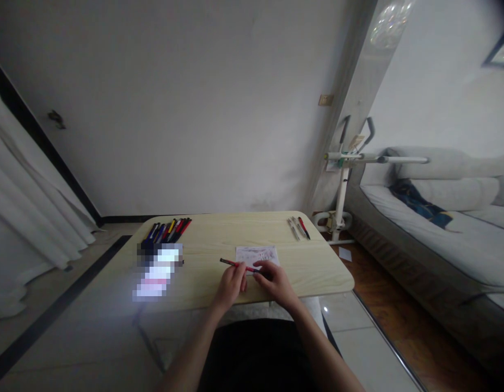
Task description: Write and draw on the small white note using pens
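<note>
A red pen with dark ends (229, 262) is held almost level above the front part of the table (211, 239). My left hand (231, 284) pinches it near the middle, fingers closed. At its right end, the thumb and forefinger of my right hand (277, 284) close around the dark tip; whether that part is a cap I cannot make out. Under and behind the hands lies a sheet of paper (256, 253) covered with dark and red scribbles, partly hidden by the fingers and pen.
Several pens and markers (170, 230) lie in a row at the table's back left. Nearer, a bright pixelated phone-like object (158, 272) rests. Several pens (299, 228) lie at the back right, one red. Beyond stand exercise equipment (342, 190) and a sofa (423, 228).
</note>
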The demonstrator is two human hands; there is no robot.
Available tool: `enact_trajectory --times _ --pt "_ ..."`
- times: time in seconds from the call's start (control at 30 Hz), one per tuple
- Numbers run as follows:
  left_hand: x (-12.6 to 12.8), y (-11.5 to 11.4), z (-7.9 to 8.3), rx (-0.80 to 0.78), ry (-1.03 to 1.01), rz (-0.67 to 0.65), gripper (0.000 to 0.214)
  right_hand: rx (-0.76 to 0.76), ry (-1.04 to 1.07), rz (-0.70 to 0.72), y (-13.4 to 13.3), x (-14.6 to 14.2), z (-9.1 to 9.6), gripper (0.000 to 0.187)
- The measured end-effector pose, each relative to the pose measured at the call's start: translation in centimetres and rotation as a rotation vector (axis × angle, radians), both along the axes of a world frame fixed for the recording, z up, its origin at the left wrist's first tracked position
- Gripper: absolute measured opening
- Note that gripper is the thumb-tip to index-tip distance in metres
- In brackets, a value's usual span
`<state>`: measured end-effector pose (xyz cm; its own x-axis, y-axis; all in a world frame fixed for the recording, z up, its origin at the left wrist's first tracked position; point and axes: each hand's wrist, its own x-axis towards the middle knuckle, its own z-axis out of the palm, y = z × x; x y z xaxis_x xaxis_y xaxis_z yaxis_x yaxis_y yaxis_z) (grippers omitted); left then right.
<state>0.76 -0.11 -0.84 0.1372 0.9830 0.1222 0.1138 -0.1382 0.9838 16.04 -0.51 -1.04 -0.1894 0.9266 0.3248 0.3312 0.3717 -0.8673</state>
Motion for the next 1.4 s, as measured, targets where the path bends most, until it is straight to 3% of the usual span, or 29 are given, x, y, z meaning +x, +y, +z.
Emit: enact_trajectory --times 0.83,1.4 --pt "-0.03 0.04 -0.76 0.035 0.087 0.006 0.047 0.049 -0.107 0.009 -0.26 -0.08 0.39 0.02" --pt "0.06 -0.17 -0.19 0.013 0.123 0.011 0.045 0.035 -0.122 0.031 -0.48 -0.24 0.72 0.023"
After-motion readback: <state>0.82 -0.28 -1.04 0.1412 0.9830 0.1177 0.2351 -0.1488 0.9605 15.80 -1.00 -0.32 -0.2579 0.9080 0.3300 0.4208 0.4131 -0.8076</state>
